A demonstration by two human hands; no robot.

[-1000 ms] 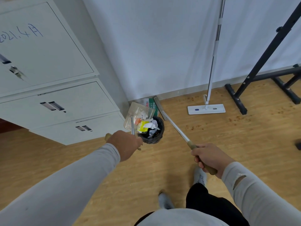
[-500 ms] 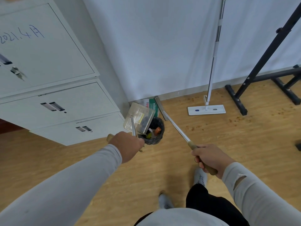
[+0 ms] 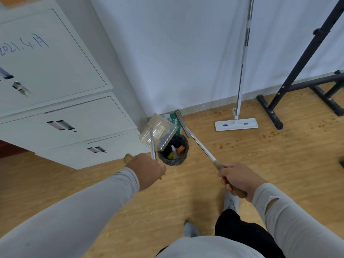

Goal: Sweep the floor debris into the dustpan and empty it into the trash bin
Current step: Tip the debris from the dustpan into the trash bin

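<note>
My left hand (image 3: pixel 147 169) grips the wooden end of the dustpan's metal handle. The clear dustpan (image 3: pixel 158 132) hangs tipped over the left rim of the small black trash bin (image 3: pixel 183 151). Paper, a yellow scrap and an orange piece lie inside the bin. My right hand (image 3: pixel 240 180) is closed on the broom's wooden grip. The broom's metal shaft (image 3: pixel 200 145) runs up and left to its head (image 3: pixel 179 118), which rests on the floor by the wall behind the bin.
A white filing cabinet (image 3: pixel 83 127) stands just left of the bin. A flat mop (image 3: pixel 236 124) leans on the wall to the right, and a black metal stand (image 3: pixel 270 112) beyond it. Brown crumbs (image 3: pixel 223 145) dot the wooden floor. My feet are below.
The debris that lay in the dustpan has dropped into the bin. The pan has tilted steeper over the rim. The broom and my right hand have stayed put.
</note>
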